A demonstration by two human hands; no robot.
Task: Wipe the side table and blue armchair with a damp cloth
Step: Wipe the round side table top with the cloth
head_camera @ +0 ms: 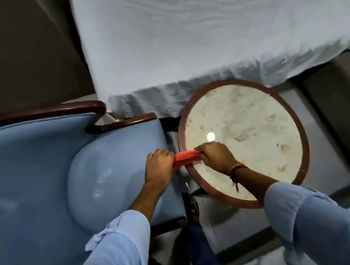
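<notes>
A red cloth, rolled into a short bar, is stretched between both hands. My left hand grips its left end above the front right corner of the blue armchair. My right hand grips the right end over the near left edge of the round side table, which has a pale marble top and a reddish-brown rim. The armchair has a round blue seat cushion and dark wooden arms. A bright light spot reflects on the table top just beyond my right hand.
A bed with a white sheet runs across the far side, its hem hanging close to the table and chair arm. A narrow gap of floor separates chair and table, where my leg and foot show. Dark wall at far left.
</notes>
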